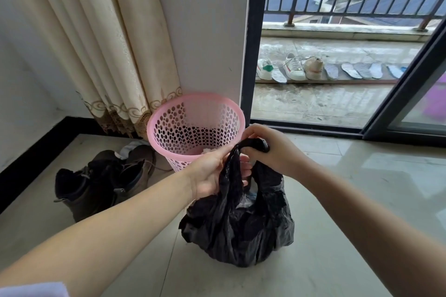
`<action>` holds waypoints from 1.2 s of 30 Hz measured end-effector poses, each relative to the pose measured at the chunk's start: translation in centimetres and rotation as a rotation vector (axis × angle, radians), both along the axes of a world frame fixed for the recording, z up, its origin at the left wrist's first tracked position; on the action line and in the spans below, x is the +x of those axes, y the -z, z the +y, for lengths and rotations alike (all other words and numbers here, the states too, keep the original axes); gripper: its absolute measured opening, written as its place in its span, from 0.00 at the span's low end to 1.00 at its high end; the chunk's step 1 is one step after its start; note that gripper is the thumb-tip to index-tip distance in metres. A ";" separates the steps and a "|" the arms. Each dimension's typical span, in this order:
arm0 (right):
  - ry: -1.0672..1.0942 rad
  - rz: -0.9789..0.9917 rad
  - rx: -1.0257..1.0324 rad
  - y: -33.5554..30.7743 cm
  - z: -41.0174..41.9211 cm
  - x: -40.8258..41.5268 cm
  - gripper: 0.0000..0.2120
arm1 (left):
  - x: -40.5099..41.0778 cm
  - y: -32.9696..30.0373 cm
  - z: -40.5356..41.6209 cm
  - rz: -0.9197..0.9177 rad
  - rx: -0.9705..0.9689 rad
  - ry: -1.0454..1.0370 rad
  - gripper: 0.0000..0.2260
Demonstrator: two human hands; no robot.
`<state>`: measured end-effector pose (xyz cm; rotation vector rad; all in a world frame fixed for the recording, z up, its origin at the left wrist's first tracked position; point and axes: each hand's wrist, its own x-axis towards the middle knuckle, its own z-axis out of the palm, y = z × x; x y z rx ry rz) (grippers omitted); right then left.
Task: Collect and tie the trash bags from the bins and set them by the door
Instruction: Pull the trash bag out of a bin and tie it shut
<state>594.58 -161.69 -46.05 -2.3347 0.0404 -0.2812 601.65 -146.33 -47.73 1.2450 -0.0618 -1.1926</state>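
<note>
Tying, head view: both hands were at the top of one black trash bag (237,222), likely mid-knot, bag mouth not yet closed.
Right hand (268,149): fingers were curled tight round one twisted black handle strip (255,143), held up, probably to keep it taut for the knot.
Left hand (212,173): it held the other gathered strip; fingers partly hidden behind the plastic, so exact pinch was hard to tell, but curled on the plastic.
Bag place: hung straight below both grips, its bottom resting on the tiled floor (350,200), so the floor took the weight while hands worked.
Pink bin (195,125): one, just beyond the left grip, upright by the wall, no liner in it; something pale showed at its bottom, unclear what.
Boots (101,181): two dark ones, left of the grips, beside the bin.
Door: sliding balcony door (405,94) stood open, beyond and right of the right grip.
Balcony count: three sneakers (293,66) in a row, with roughly seven insoles (350,70) laid flat, probably drying.
Curtain (96,38): one, behind the bin.
Judgement: bag not yet set by the door.
</note>
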 end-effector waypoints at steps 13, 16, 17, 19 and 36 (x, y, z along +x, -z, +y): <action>0.289 0.550 -0.273 8.8 -7.8 -3.2 0.23 | 5.3 7.1 5.7 -1.031 0.886 0.121 0.10; 0.318 0.733 -0.234 12.4 -10.0 -5.8 0.25 | 5.7 9.5 7.9 -1.057 1.046 0.259 0.12; 0.326 0.773 -0.247 13.1 -10.6 -6.6 0.26 | 5.8 10.1 8.4 -1.063 1.086 0.304 0.13; 0.359 0.810 -0.230 14.1 -11.6 -7.9 0.25 | 6.2 11.1 9.0 -1.063 1.138 0.348 0.12; 0.430 0.279 0.857 7.1 -8.8 -3.1 0.11 | 3.8 5.3 3.8 -0.727 0.248 0.045 0.07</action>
